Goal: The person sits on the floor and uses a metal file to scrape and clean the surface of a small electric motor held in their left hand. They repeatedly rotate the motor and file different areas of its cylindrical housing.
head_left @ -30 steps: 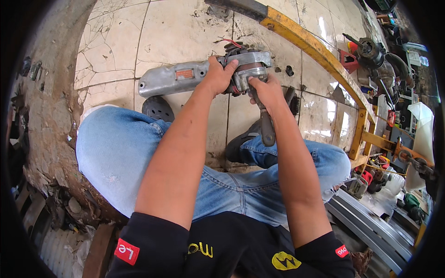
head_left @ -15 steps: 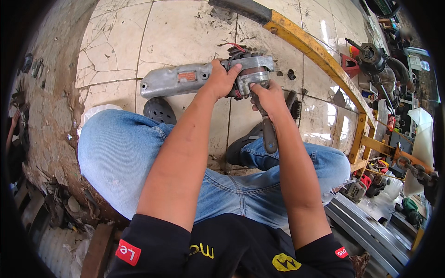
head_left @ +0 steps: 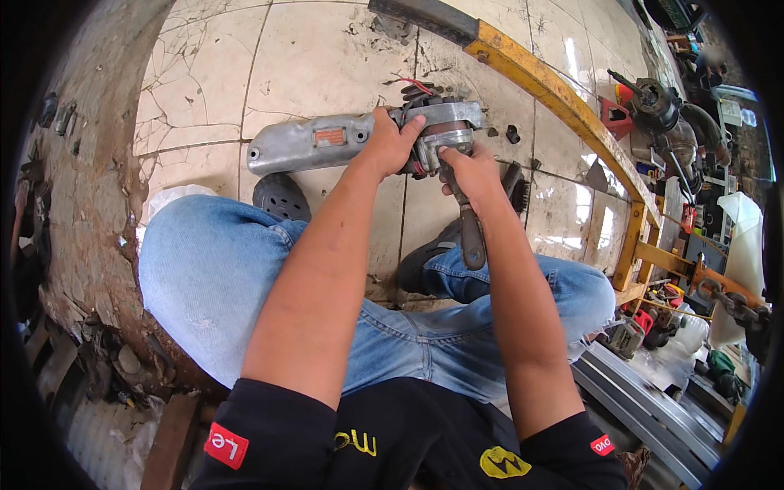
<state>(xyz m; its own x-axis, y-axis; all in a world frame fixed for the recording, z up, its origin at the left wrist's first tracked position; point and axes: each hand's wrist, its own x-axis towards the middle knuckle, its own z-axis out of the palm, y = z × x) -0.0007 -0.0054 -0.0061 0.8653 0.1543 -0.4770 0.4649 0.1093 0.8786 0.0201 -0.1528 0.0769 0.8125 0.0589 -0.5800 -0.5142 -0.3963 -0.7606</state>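
A seated person's left hand point(head_left: 390, 147) has its fingers clamped around a grey metal power tool point(head_left: 343, 140) lying on the tiled floor point(head_left: 310, 57). Their right hand point(head_left: 472, 173) grips a wrench point(head_left: 472, 237) at its head. The tool looks heavy, rigid and best held mid-body.

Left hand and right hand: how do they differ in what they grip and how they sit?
The left hand wraps over the grey metal power tool body, lying across the tiled floor; the right hand closes on a dark-handled hand tool whose handle points back toward the knees. The left hand sits on the tool's middle, the right hand at its head end. Both are bare and closed.
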